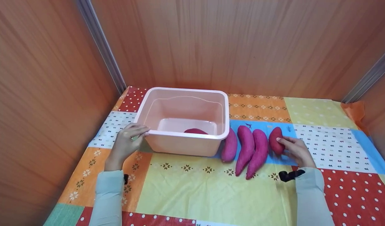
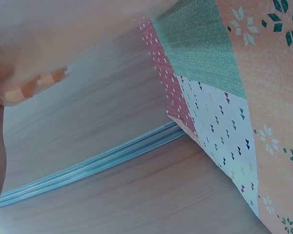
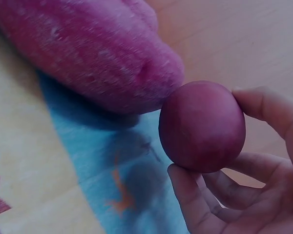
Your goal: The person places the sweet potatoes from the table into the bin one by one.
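Note:
My left hand [image 1: 128, 139] pinches the near left corner of the rim of a pale pink plastic basin [image 1: 183, 144]. Inside the basin, part of a red sweet potato [image 1: 195, 131] shows above the near rim. To the right of the basin, three purple-pink sweet potatoes [image 1: 246, 144] lie side by side on the cloth. Beyond them my right hand [image 1: 296, 149] holds a smaller, redder sweet potato [image 1: 276, 141] between thumb and fingers. The right wrist view shows this sweet potato [image 3: 202, 126] end-on, above the cloth, with a shadow below.
A patchwork-print cloth [image 1: 186, 185] covers the table. Wood-look panels [image 1: 242, 47] enclose the left, back and right, joined by metal strips [image 1: 101, 44]. An orange piece of cloth [image 1: 355, 113] bunches up at the far right corner.

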Motion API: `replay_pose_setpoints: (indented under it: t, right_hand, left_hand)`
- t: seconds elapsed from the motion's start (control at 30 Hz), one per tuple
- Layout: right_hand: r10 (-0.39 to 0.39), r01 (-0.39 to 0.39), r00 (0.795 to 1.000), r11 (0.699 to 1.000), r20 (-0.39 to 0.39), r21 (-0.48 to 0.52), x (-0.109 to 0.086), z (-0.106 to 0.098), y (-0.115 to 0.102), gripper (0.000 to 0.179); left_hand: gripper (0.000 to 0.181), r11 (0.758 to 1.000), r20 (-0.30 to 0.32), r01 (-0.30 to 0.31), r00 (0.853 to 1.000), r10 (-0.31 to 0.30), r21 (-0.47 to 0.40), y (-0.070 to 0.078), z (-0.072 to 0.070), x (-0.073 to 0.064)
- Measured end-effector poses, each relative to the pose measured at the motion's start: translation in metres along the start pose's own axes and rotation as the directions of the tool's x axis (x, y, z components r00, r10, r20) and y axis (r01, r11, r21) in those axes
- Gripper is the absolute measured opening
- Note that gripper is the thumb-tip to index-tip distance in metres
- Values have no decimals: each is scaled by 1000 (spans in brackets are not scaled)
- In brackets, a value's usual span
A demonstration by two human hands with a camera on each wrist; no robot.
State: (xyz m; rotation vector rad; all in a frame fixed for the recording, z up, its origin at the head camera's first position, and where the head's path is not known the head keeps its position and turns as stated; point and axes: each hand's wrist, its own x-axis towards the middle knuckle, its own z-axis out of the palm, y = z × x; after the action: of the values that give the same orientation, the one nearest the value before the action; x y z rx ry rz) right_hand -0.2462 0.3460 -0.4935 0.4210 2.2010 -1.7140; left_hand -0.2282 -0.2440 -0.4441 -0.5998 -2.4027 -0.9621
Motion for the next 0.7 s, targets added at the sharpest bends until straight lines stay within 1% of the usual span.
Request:
replay_pose_setpoints:
  t: [0.2,0.33,0.43,0.57,0.7]
  right_hand:
    - [-56,56,998,997,-7,-47,-3,1,-20,84]
    - [-95,95,995,994,3,-57,-4,3,-32,82]
    - [-124,125,992,991,20,-46,-5,5,-40,80]
    - [-128,131,991,989,47,-67,-6,9,-51,80]
    - [-127,134,990,983,67,-121,-7,12,-62,80]
  left_hand:
    - [26,1000,-15,-14,1000,14,7,-1,1,2]
    - [26,1000,-18,-15,1000,15,1,-1,1,3]
    - [25,1000,-19,-15,1000,15,-3,-1,2,2]
    - [25,1000,-19,-16,1000,16,0,-1,2,1]
    - [24,1000,-17,-14,1000,14,3,-1,3,0]
